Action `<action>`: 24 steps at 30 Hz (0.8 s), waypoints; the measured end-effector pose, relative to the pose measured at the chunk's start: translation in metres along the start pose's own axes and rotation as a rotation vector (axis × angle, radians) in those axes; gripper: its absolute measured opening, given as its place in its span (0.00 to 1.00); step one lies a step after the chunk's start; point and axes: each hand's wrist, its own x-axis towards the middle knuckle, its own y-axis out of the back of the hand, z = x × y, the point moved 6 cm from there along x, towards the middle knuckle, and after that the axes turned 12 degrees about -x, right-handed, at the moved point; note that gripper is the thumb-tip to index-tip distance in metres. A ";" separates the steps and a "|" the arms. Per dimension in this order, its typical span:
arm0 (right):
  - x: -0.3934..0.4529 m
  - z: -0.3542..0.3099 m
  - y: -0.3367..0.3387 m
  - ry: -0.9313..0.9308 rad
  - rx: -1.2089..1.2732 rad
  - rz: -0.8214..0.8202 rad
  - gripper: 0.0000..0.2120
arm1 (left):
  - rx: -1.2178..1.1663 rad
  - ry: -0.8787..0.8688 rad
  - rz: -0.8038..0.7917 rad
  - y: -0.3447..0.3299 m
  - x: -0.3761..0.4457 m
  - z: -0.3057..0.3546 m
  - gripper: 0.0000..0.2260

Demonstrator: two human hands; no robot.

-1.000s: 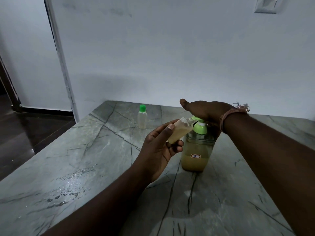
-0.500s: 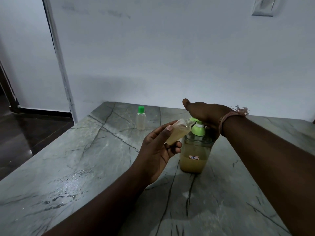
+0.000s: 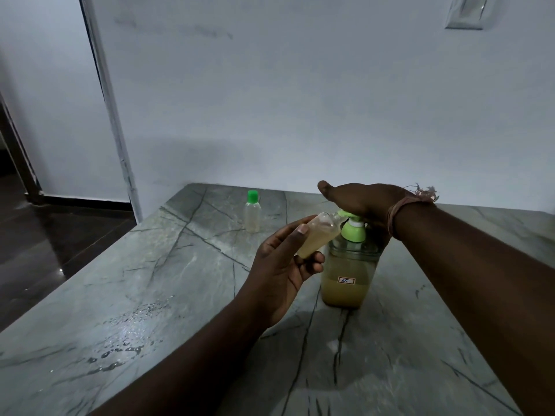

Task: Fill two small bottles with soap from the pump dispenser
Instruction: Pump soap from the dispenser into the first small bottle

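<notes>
Grey marble tabletop [image 3: 180,295], veined with dark cracks, fills the view, and a patch of water droplets [image 3: 126,340] glistens on it nearest us, well to the left of the pump dispenser [image 3: 348,265]. One dispenser, two small bottles, two hands — that is the count. Left hand [image 3: 282,271] comes in just left of the dispenser, fingers and thumb curled round one small uncapped bottle [image 3: 315,235]; the bottle is tilted, its open mouth up against the green spout at the dispenser's top. That bottle looks mostly full of pale yellowish soap. The dispenser itself stands upright on the marble, clear-walled, with brownish-yellow soap in roughly its lower third and a small white label [image 3: 346,280] on its front. Right hand [image 3: 360,199] lies flat over the green pump head [image 3: 353,231], palm down on it, fingers straight and together, thumb stretched out to the left; a thread band [image 3: 402,211] is tied at the wrist. Beyond the dispenser and to its left, well apart, the second small bottle [image 3: 252,216] stands upright with a green cap on, and whether it holds soap I cannot tell. Farther back rises a plain white wall [image 3: 300,100], with a switch plate [image 3: 465,12] high to the right of the dispenser.
</notes>
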 end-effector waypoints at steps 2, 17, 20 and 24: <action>0.002 -0.001 -0.002 0.001 -0.018 -0.003 0.33 | -0.003 0.006 0.009 0.001 0.000 0.000 0.17; 0.002 0.001 -0.001 -0.012 0.026 0.021 0.34 | -0.004 0.010 0.004 0.002 0.000 -0.001 0.16; 0.003 0.002 0.000 -0.019 0.069 0.011 0.35 | 0.017 0.003 0.009 0.002 0.000 0.000 0.17; -0.003 0.011 -0.007 -0.152 0.221 -0.171 0.46 | -0.002 0.000 -0.002 0.002 0.000 0.000 0.17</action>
